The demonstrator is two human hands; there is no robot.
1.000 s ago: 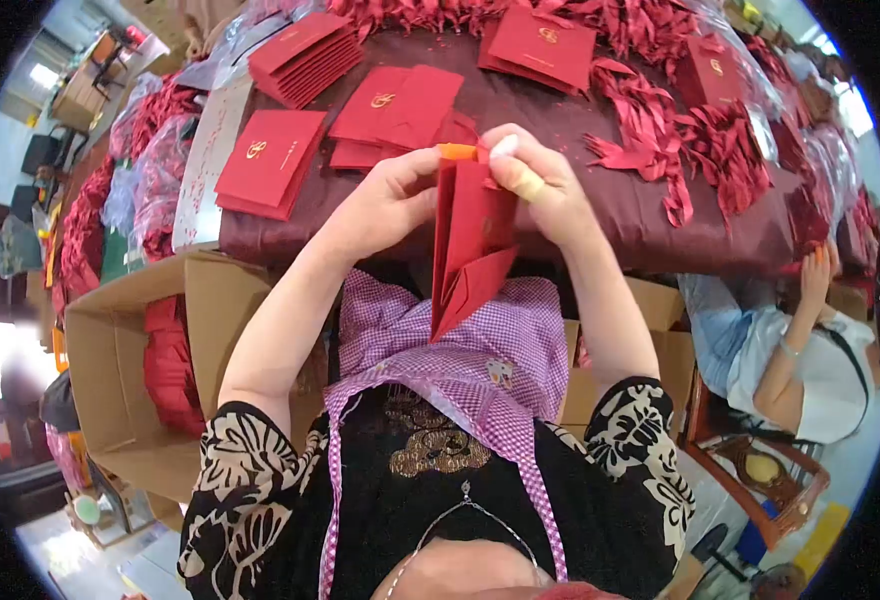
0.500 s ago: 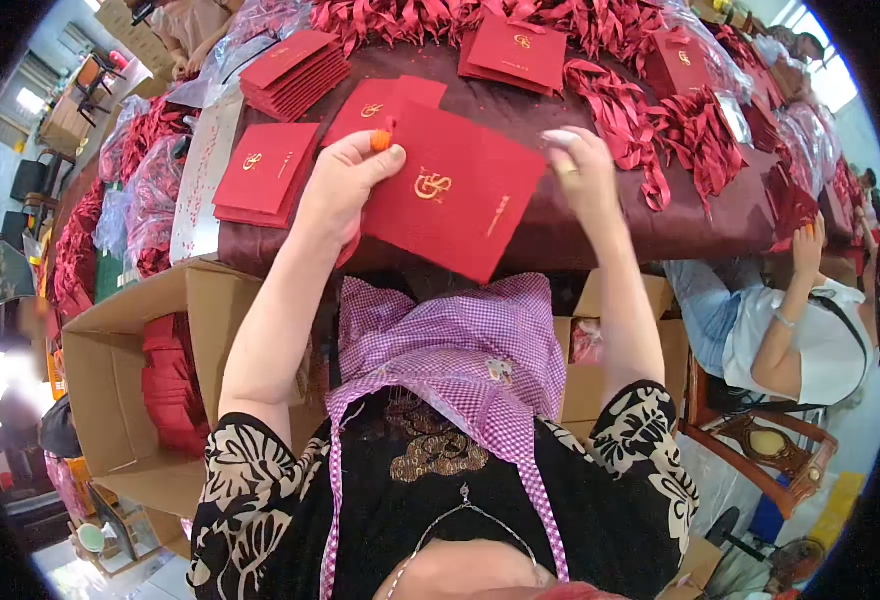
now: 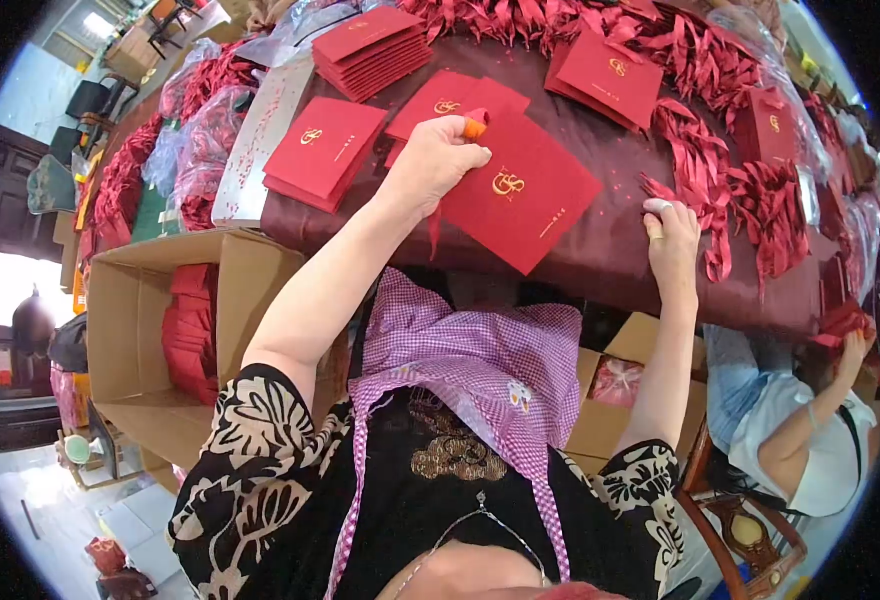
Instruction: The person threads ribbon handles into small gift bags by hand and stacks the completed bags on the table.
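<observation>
My left hand (image 3: 432, 165), an orange cover on one finger, is closed on the upper left edge of a flat red gift bag (image 3: 530, 190) with a gold monogram. A strip of red ribbon (image 3: 435, 232) hangs below that hand. My right hand (image 3: 674, 245), a white cover on a fingertip, has its fingers bent together at the loose end of a bunch of red ribbons (image 3: 698, 165); the exact grip is partly hidden. Behind the held bag lie more flat red bags (image 3: 445, 100), and to their left is a low pile of the same bags (image 3: 325, 150).
A taller stack of red bags (image 3: 372, 55) and another pile (image 3: 605, 80) lie farther back on the dark red tablecloth (image 3: 600, 235). An open cardboard box (image 3: 150, 405) holding red items stands at left. On the right sits a person in a white top (image 3: 810, 440).
My right hand has moved from beside the bag over to the ribbon bunch at right. The left hand keeps its hold on the bag. The view has shifted, so the table appears farther right.
</observation>
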